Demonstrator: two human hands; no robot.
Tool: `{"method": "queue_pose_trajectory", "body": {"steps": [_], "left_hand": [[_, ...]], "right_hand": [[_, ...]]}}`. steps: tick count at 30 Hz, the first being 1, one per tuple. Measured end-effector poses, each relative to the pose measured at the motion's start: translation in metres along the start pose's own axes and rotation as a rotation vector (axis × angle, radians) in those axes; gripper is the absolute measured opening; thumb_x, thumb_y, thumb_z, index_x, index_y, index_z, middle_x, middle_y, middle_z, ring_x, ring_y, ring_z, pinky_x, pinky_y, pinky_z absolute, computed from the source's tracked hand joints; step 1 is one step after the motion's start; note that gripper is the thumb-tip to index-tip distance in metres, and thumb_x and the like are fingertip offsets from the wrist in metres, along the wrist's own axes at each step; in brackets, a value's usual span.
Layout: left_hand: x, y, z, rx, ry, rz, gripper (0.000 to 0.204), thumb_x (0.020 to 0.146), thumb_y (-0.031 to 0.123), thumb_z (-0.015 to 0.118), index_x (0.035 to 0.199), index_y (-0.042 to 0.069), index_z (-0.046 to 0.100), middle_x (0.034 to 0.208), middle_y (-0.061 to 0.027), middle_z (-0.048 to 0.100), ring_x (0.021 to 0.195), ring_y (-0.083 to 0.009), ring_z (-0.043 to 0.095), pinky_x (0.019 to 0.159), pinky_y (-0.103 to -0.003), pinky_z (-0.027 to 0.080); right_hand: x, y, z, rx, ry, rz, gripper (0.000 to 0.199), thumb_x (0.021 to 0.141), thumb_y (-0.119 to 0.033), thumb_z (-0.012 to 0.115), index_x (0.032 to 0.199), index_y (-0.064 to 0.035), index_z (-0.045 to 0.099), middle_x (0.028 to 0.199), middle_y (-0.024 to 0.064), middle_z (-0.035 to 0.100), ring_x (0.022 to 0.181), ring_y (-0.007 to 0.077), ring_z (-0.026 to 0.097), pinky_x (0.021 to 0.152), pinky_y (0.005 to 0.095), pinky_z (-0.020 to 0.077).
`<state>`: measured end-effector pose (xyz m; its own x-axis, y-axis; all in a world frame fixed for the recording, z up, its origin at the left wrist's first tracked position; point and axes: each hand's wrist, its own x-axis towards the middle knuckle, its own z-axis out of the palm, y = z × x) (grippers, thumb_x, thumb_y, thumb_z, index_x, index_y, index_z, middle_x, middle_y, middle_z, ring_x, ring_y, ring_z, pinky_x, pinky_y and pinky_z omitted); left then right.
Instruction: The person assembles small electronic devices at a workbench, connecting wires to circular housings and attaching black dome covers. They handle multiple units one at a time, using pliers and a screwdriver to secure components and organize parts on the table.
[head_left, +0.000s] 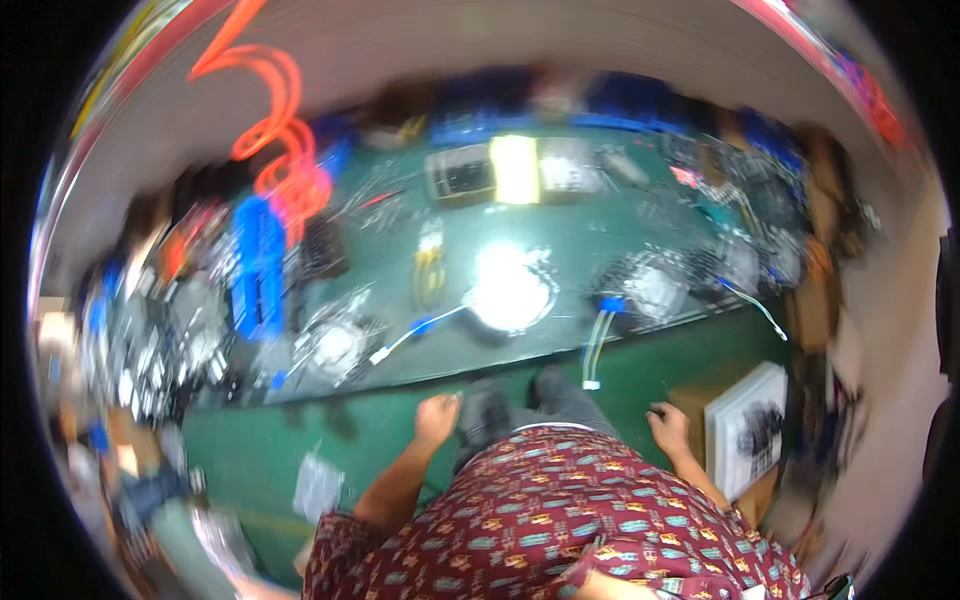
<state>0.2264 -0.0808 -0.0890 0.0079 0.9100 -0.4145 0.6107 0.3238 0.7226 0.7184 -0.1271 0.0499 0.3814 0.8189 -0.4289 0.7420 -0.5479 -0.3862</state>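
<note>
My left hand (437, 420) is closed, hanging low in front of the workbench's near edge, with nothing visible in it. To the right, my right hand (669, 430) is curled near a box, and a small dark spot shows at its fingertips; blur hides what it is. Neither hand touches the bench. Closest on the bench lies a brightly glowing white round piece (508, 290), its white cable (425, 325) running left through a blue sleeve. Round parts in clear plastic (338, 345) lie left of it, and another bagged part (655, 292) lies right, with a connector cable (597, 345) hanging over the edge.
Yellow-handled pliers (429, 278) lie on the green workbench (400, 225). Left stand a blue tray (258, 268) and a coiled orange air hose (275, 110). Blue bins (630, 100) line the back. A white stack (745, 430) in a carton stands right; a plastic bag (318, 486) lies on the floor.
</note>
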Motion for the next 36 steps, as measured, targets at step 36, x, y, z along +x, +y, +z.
{"method": "queue_pose_trajectory", "body": {"steps": [36], "left_hand": [[0.016, 0.263, 0.188, 0.110, 0.028, 0.021, 0.045, 0.099, 0.020, 0.061, 0.063, 0.000, 0.044, 0.052, -0.0059, 0.045, 0.050, -0.0124, 0.038, 0.047, -0.037, 0.034]], "right_hand": [[0.183, 0.337, -0.112, 0.462, 0.259, 0.188, 0.025, 0.086, -0.019, 0.071, 0.104, -0.0015, 0.074, 0.097, 0.0148, 0.075, 0.091, 0.0254, 0.071, 0.083, 0.0359, 0.0544]]}}
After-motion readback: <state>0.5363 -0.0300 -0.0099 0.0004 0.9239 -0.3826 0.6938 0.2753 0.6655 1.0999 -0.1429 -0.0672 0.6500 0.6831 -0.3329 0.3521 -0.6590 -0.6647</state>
